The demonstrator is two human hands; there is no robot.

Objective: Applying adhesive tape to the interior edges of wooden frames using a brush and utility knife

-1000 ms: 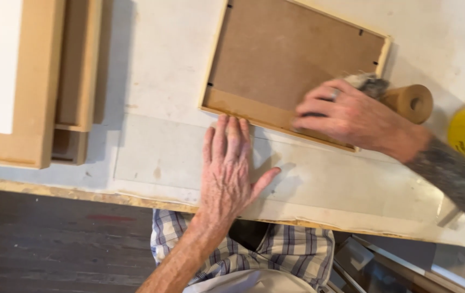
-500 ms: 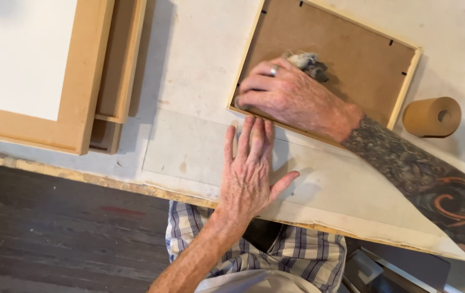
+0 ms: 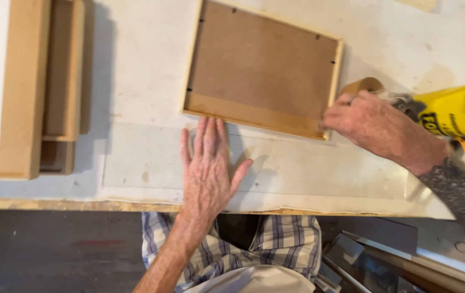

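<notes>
**Table with face-down frame, both hands at its near edge**

Surface: pale, stained table point(image 3: 151, 65) with a raw wooden front edge; dark plank floor below it. A checked shirt shows at the bottom, under the table edge.

Picture frame point(image 3: 262, 68): lies back side up, brown backing board inside a light wood rim, slightly turned on the table. A strip of brown paper tape point(image 3: 254, 114) runs along its near edge.

Left hand point(image 3: 206, 168): flat on the table, palm down, fingers straight and together, thumb spread out to the side. Fingertips touch or nearly touch the frame's near rim; which of the two cannot be read. It holds nothing.

Right hand point(image 3: 376, 127): at the frame's near right corner, fingers curled and pressed at the corner. Grip closed around a greyish wad, probably a rag point(image 3: 400, 100), of which only a tuft shows behind the knuckles. A ring shows on one finger. Forearm runs off the right edge.

Partly hidden: a brown tape roll point(image 3: 362, 85), mostly behind the right hand. A yellow container point(image 3: 454, 114) lies just beyond the hand, blurred, cut by the right edge.

Left edge: stacked frames point(image 3: 31, 92) in tan wood, cut off by the picture border, well apart from both hands.
</notes>
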